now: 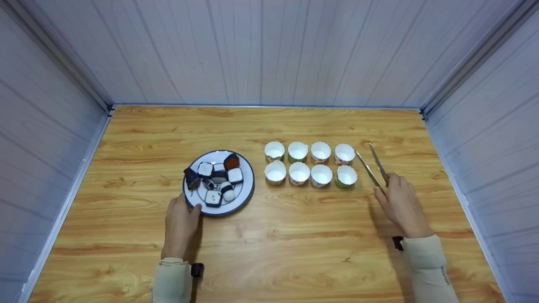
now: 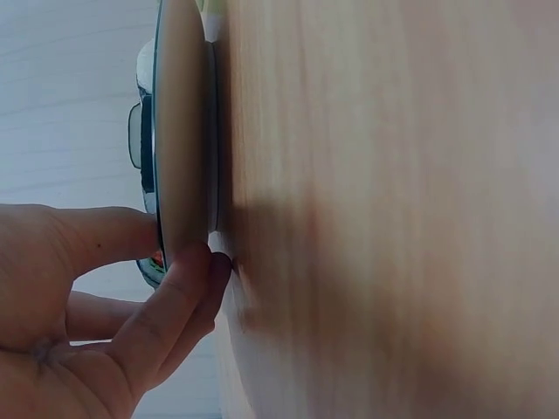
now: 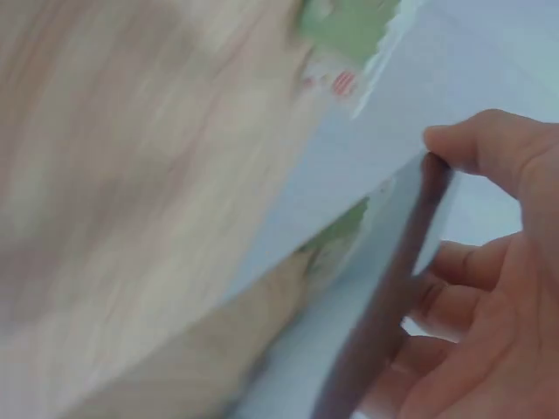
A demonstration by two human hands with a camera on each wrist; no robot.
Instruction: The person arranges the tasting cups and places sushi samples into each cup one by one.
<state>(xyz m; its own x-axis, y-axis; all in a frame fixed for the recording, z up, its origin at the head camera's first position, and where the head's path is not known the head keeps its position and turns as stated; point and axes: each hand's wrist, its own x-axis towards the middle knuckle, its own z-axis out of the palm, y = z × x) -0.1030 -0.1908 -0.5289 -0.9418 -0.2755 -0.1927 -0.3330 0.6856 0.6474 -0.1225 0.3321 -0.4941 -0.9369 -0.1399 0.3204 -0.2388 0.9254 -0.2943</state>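
My left hand [image 1: 181, 223] pinches the near-left rim of a white plate with a blue edge [image 1: 248, 185]. In the left wrist view its thumb lies on the upper side of the rim and the fingers [image 2: 175, 297] are under it. Several sushi pieces sit on the plate, among them a dark roll with orange topping [image 1: 232, 161] and a white square one [image 1: 213, 198]. On the right, my right hand [image 1: 402, 206] holds metal tongs [image 1: 381, 166], thumb on one side and fingers on the other. Their tips point away from me, spread apart with nothing between them.
Several paper baking cups [image 1: 299, 173] stand in two rows between the plate and the tongs, white inside with patterned outsides. Pale panel walls [image 1: 261, 50] enclose the wooden table [image 1: 286, 252] at the back and on both sides.
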